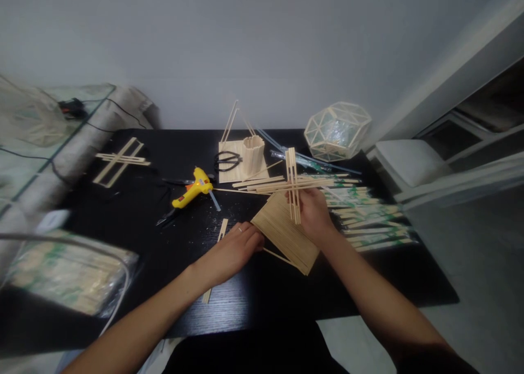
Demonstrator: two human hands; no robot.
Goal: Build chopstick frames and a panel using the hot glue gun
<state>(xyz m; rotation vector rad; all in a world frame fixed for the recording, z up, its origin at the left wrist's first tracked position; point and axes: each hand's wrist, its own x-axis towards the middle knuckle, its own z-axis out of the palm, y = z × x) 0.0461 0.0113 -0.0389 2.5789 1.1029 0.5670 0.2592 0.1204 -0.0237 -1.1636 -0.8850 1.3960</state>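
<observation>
The hot glue gun [199, 183] is bright yellow with an orange trigger [189, 187], the loudest colour I can see against the black tabletop [376, 281] and plain grey wall [196, 46]. Pale straw-tan runs through the crossed sticks [291, 164], the panel [280, 226] with its fine parallel stripes and the ribbed stick cup [252, 161], while the wrapped chopsticks [370, 209] show green patches and the scissors [229, 160] are black.

Wall [184, 46]: plain, cool grey — spanning the back.
Table [368, 292]: black, with a pale sheen near its front edge.
White seat [403, 161]: beyond the table's right end.
Floor [483, 270]: pale grey.
Glass top [95, 94]: far left.
Light: dim — soft.
</observation>
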